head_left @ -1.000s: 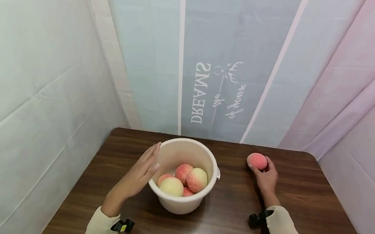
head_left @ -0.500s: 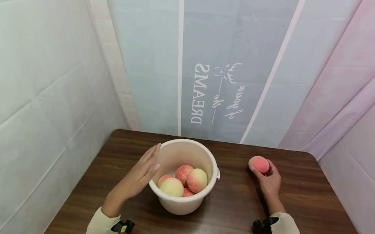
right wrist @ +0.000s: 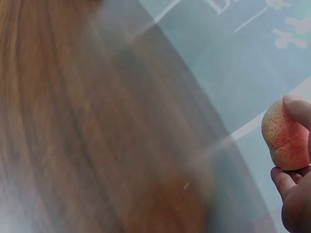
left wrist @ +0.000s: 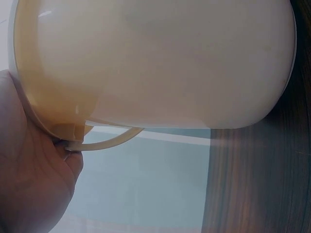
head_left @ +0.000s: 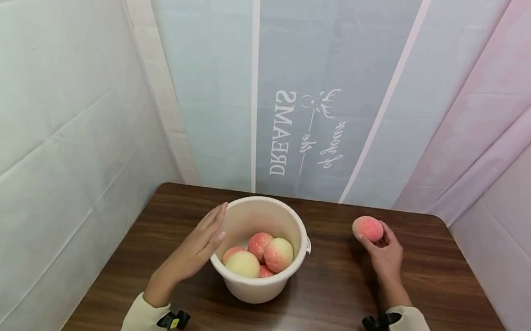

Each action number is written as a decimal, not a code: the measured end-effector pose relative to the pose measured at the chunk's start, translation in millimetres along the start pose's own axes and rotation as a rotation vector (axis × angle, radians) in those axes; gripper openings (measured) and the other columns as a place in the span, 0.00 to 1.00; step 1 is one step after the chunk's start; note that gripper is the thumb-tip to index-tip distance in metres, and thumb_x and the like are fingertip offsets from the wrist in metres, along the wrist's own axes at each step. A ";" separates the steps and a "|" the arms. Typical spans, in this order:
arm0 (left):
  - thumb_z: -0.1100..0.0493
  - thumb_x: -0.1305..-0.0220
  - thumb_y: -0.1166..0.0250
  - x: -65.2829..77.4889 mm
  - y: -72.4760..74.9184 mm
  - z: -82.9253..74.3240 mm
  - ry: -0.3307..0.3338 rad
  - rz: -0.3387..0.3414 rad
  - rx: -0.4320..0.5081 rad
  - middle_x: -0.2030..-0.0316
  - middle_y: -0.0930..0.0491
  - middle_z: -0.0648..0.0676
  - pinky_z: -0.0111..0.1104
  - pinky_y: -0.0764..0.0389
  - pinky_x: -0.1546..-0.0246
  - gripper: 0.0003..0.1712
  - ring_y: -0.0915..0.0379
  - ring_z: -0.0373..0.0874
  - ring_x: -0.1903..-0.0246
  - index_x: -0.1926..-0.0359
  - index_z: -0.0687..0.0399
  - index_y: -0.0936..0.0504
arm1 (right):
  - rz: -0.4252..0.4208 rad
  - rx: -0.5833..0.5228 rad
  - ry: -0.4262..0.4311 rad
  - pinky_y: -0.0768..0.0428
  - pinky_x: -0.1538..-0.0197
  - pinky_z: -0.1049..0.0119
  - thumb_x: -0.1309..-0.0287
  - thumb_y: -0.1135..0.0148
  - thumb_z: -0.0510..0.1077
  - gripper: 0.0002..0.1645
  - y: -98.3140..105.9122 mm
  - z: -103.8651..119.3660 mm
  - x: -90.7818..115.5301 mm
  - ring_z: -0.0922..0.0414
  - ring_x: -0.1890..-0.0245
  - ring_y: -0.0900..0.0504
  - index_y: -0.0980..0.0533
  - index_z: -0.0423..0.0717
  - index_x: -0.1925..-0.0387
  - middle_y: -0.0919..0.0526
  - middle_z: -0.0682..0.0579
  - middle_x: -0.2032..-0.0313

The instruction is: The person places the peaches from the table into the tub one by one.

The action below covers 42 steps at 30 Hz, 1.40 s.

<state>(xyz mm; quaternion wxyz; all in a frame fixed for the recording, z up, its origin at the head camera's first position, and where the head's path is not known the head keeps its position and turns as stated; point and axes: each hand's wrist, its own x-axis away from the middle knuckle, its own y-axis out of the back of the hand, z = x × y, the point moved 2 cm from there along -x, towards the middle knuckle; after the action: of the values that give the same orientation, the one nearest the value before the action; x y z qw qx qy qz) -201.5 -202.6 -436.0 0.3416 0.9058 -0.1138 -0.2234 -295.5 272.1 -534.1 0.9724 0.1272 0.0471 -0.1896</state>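
Observation:
On the right side of the head view, my right hand [head_left: 386, 254] grips a pinkish-red peach [head_left: 368, 229] between thumb and fingers. The right wrist view shows the thumb on one side of this peach [right wrist: 284, 138] and the fingertips on the other. My left hand [head_left: 196, 246] lies against the left rim of a white bucket [head_left: 251, 292], its fingers extended. Seen from the left wrist, that hand [left wrist: 34, 170] touches the bucket's rim beside the handle [left wrist: 109, 143]. Several peaches [head_left: 279, 255] lie inside the bucket, some partly hidden behind others.
Both hands work over a dark wooden table [head_left: 319, 329]. A pale blue and pink cloth backdrop [head_left: 217, 70] with mirrored lettering hangs behind its far edge. White cloth walls [head_left: 38, 130] stand to the left and right.
My right hand and forearm have shifted slightly to the right, the peach still in the fingers and a little turned. The left hand and the bucket have stayed in place.

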 end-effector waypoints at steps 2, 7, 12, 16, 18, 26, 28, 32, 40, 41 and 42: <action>0.53 0.18 0.52 0.3 -0.1 0.3 -0.002 0.000 -0.001 0.20 0.57 0.48 0.57 0.49 0.27 0.36 0.61 0.52 0.21 0.18 0.52 0.55 | 0.020 0.001 0.016 0.25 0.48 0.82 0.48 0.20 0.42 0.46 -0.4 13.0 2.5 0.67 0.46 0.23 0.31 0.44 0.29 0.25 0.39 0.35; 0.52 0.18 0.52 0.6 0.3 -0.2 -0.010 0.001 0.004 0.20 0.57 0.48 0.58 0.49 0.27 0.36 0.61 0.51 0.21 0.18 0.52 0.55 | 0.059 -0.004 0.078 0.22 0.49 0.79 0.48 0.21 0.38 0.44 -1.8 55.8 16.1 0.67 0.50 0.22 0.30 0.37 0.30 0.24 0.34 0.36; 0.53 0.19 0.51 0.9 0.2 -0.4 -0.013 0.003 0.006 0.20 0.57 0.49 0.58 0.49 0.27 0.36 0.62 0.49 0.21 0.18 0.53 0.55 | 0.085 0.002 0.107 0.20 0.50 0.76 0.49 0.21 0.38 0.44 -5.3 76.4 24.4 0.68 0.53 0.22 0.29 0.38 0.31 0.23 0.35 0.37; 0.54 0.18 0.52 0.5 -0.4 -0.6 -0.025 0.003 0.003 0.20 0.57 0.50 0.59 0.49 0.28 0.36 0.60 0.54 0.21 0.19 0.54 0.55 | 0.105 -0.015 0.118 0.22 0.51 0.79 0.48 0.20 0.40 0.45 -9.1 69.8 20.4 0.69 0.50 0.23 0.30 0.41 0.29 0.25 0.37 0.35; 0.53 0.18 0.52 0.2 -0.5 -0.5 -0.028 0.004 0.001 0.19 0.57 0.50 0.59 0.49 0.28 0.36 0.60 0.55 0.21 0.19 0.55 0.55 | 0.109 -0.028 0.135 0.23 0.51 0.81 0.48 0.20 0.40 0.46 -11.5 66.3 18.7 0.69 0.49 0.22 0.30 0.44 0.29 0.25 0.38 0.35; 0.53 0.19 0.51 1.7 1.0 0.6 -0.015 -0.001 0.006 0.19 0.57 0.50 0.58 0.49 0.27 0.36 0.61 0.50 0.21 0.18 0.52 0.55 | 0.144 -0.127 0.188 0.22 0.50 0.80 0.51 0.20 0.36 0.47 -25.9 81.2 29.3 0.68 0.47 0.22 0.30 0.42 0.29 0.26 0.36 0.35; 0.53 0.19 0.51 2.3 0.5 1.0 -0.011 0.000 0.006 0.19 0.57 0.50 0.58 0.49 0.27 0.37 0.61 0.51 0.21 0.18 0.52 0.56 | 0.158 -0.140 0.185 0.23 0.49 0.79 0.51 0.20 0.35 0.47 -29.1 86.7 34.2 0.67 0.45 0.23 0.30 0.43 0.29 0.26 0.37 0.34; 0.52 0.19 0.51 3.7 -0.4 1.2 -0.005 0.001 0.012 0.20 0.57 0.48 0.57 0.50 0.27 0.37 0.61 0.50 0.21 0.18 0.50 0.56 | 0.188 -0.141 0.192 0.23 0.49 0.78 0.51 0.20 0.35 0.48 -34.1 96.8 43.4 0.66 0.43 0.23 0.30 0.45 0.28 0.26 0.39 0.33; 0.56 0.19 0.50 5.6 -0.5 0.4 0.002 -0.002 0.010 0.20 0.57 0.48 0.57 0.50 0.27 0.37 0.61 0.50 0.21 0.18 0.49 0.55 | 0.235 -0.131 0.236 0.22 0.48 0.77 0.52 0.18 0.38 0.47 -41.5 117.1 61.7 0.67 0.45 0.21 0.29 0.46 0.29 0.24 0.42 0.36; 0.56 0.19 0.50 5.7 -0.4 0.5 -0.001 -0.002 0.006 0.20 0.57 0.49 0.57 0.50 0.27 0.37 0.61 0.52 0.21 0.18 0.50 0.56 | 0.240 -0.131 0.240 0.22 0.48 0.77 0.52 0.18 0.38 0.47 -42.6 120.2 63.8 0.66 0.45 0.21 0.29 0.46 0.29 0.23 0.42 0.36; 0.57 0.20 0.50 5.7 -0.5 0.6 -0.005 -0.003 0.004 0.19 0.57 0.49 0.58 0.49 0.27 0.37 0.60 0.53 0.21 0.18 0.50 0.56 | 0.246 -0.134 0.241 0.22 0.48 0.76 0.52 0.18 0.38 0.47 -44.0 123.1 65.8 0.66 0.45 0.21 0.29 0.46 0.30 0.23 0.42 0.36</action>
<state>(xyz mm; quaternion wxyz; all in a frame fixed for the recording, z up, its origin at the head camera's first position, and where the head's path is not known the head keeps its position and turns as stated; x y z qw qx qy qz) -196.8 -204.7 -438.6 0.3392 0.9061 -0.1135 -0.2258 -246.2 176.6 -434.9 0.9819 0.0887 0.1601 -0.0489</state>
